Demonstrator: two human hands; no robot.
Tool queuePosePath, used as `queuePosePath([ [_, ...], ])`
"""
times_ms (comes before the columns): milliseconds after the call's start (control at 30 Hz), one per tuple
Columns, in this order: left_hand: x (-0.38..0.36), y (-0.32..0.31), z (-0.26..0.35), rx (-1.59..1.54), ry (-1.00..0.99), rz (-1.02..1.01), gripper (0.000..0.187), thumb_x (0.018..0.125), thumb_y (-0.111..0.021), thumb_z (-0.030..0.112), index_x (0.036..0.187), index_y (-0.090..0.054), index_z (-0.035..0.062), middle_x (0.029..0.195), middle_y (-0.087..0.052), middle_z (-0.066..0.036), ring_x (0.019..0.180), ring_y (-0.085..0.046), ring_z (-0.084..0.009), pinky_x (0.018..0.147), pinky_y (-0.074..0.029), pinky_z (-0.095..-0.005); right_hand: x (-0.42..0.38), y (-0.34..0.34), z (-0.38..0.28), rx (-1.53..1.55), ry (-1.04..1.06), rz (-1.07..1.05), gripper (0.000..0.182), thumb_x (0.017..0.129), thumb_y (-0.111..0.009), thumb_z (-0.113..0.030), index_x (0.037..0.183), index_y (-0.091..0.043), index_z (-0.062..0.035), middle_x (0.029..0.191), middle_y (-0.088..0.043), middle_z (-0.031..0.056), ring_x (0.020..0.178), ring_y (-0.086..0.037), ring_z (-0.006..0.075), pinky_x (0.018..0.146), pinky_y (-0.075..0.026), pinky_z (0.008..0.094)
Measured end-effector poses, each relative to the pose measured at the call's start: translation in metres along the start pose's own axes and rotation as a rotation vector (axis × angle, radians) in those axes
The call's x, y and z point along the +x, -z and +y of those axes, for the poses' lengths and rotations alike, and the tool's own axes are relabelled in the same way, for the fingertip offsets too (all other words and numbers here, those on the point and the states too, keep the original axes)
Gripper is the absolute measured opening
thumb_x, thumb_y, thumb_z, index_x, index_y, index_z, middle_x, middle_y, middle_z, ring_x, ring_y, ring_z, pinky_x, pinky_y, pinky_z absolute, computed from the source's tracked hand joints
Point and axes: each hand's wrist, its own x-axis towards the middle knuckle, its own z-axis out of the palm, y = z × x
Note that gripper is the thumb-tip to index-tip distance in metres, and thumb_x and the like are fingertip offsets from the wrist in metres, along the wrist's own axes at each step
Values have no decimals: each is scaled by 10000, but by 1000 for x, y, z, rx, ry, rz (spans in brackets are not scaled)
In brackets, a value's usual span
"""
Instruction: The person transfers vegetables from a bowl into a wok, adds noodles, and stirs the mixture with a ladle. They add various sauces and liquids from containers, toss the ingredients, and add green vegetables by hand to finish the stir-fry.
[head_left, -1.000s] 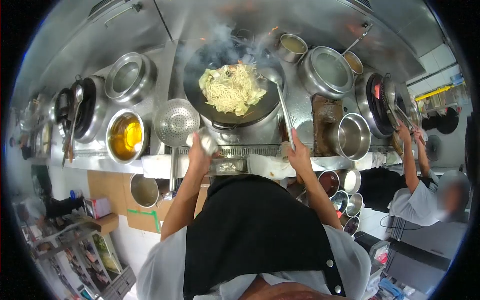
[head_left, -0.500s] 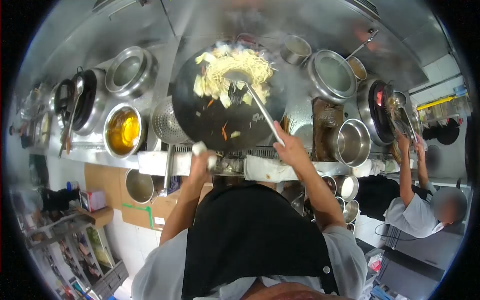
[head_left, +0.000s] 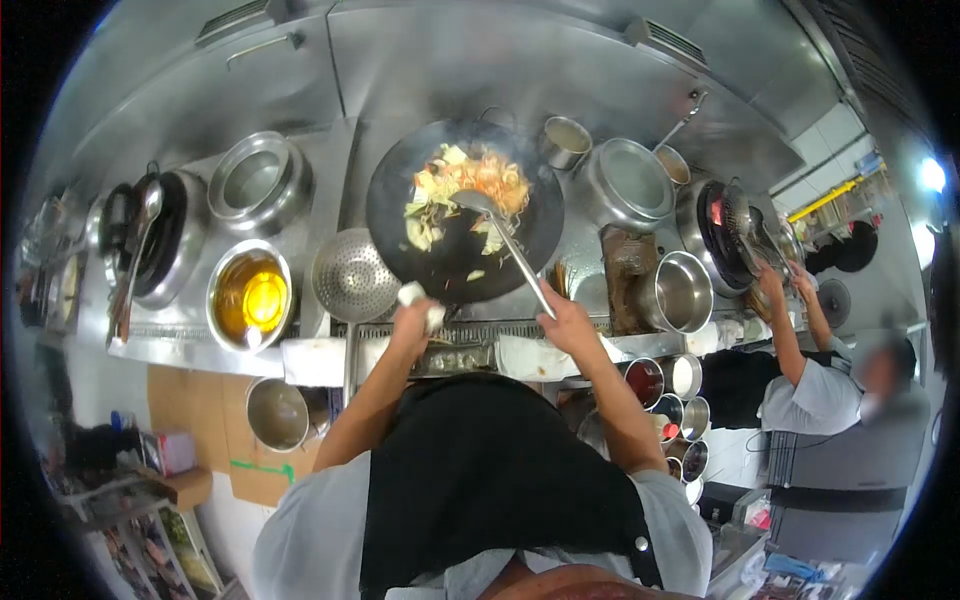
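A large black wok (head_left: 470, 275) holds noodles mixed with cabbage (head_left: 425, 230) and orange-tinted pieces (head_left: 490, 180). My right hand (head_left: 565, 318) is wrapped round the handle of a metal ladle (head_left: 478, 202), whose bowl rests among the food. At the wok's near left edge, my left hand (head_left: 413, 320) grips a white cloth (head_left: 411, 294); the wok's rim beneath the cloth is hidden. Beside the wok on the left lies a perforated strainer (head_left: 355, 275), its handle pointing toward me. A bowl of yellow oil (head_left: 262, 300) stands farther left.
Metal pots (head_left: 683, 292) and a lidded-looking round pot (head_left: 632, 180) stand right of the wok. Another stacked pot (head_left: 252, 178) is at the back left. Several sauce containers (head_left: 645, 378) sit below the counter edge. A co-worker (head_left: 810, 395) works at another wok on the right.
The food in the wok has turned orange in part and sits more bunched together. The ladle has shifted in the wok. The camera view has tilted, showing more of the back wall.
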Motion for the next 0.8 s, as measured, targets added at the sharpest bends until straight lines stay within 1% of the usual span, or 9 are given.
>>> queuePosePath([
  [67, -12, 32, -22, 59, -51, -49, 194, 886, -668, 111, 1050, -634, 15, 881, -634, -84, 767, -639, -221, 624, -499, -374, -17, -1, -33, -1, -16, 134, 747, 887, -707, -144, 1569, -410, -74, 1024, -719, 249, 865, -679, 467, 829, -539, 428],
  [133, -32, 32, -6, 74, 118, -26, 176, 896, -655, 143, 1044, -643, 48, 877, -639, -72, 751, -634, -200, 582, -487, -351, -48, -15, -41, 171, -53, 220, 707, 915, -689, -98, 1568, -418, -65, 999, -711, 252, 725, -635, 327, 729, -527, 377],
  [233, -25, -10, 34, 40, 79, -21, 108, 890, -660, 170, 983, -629, 125, 816, -633, -26, 695, -612, -162, 497, -419, -317, -87, -53, -45, 274, -126, 336, 677, 946, -665, -58, 1576, -416, -73, 953, -699, 257, 653, -520, 179, 643, -496, 319],
  [400, 56, -35, 41, 8, 281, -47, 232, 941, -697, 363, 1014, -641, 150, 796, -655, -33, 622, -589, -173, 479, -422, -308, -79, -106, 3, 259, -114, 354, 648, 942, -668, -50, 1550, -443, -41, 987, -710, 261, 650, -540, 183, 636, -492, 328],
  [533, 21, -22, 50, -4, 266, -110, 404, 1007, -590, 570, 1059, -651, 174, 891, -677, -42, 685, -606, -191, 513, -425, -293, -99, -87, -31, 366, -195, 509, 614, 943, -688, -94, 1512, -474, -12, 910, -686, 200, 683, -570, 179, 657, -510, 341],
  [600, -45, -34, 57, 11, 149, 48, 371, 1012, -634, 465, 1149, -654, 121, 953, -692, -75, 768, -657, -217, 596, -491, -294, -130, -65, -25, 363, -331, 407, 632, 935, -704, -110, 1514, -470, -8, 944, -691, 158, 778, -604, 176, 735, -524, 328],
  [667, -32, 42, 7, 158, 108, -298, 401, 992, -691, 334, 1234, -634, 20, 1023, -702, -123, 884, -695, -228, 702, -544, -314, -168, -60, -2, 479, -183, 579, 636, 944, -709, -120, 1517, -463, 2, 991, -699, 100, 847, -598, 145, 789, -517, 306],
  [733, -72, 65, -18, 248, 102, -204, 329, 946, -707, 147, 1202, -647, -51, 1016, -711, -156, 893, -712, -241, 710, -572, -344, -215, -38, 1, 522, -198, 630, 635, 957, -707, -123, 1530, -454, -17, 1032, -690, 54, 886, -578, 106, 816, -499, 287],
  [800, -99, 97, -40, 596, 241, -200, 300, 865, -723, 89, 1128, -679, -48, 989, -722, -159, 832, -711, -261, 683, -561, -355, -270, -6, -14, 957, -603, 541, 594, 986, -667, -105, 1548, -476, -116, 773, -604, -7, 615, -546, 84, 553, -470, 266],
])
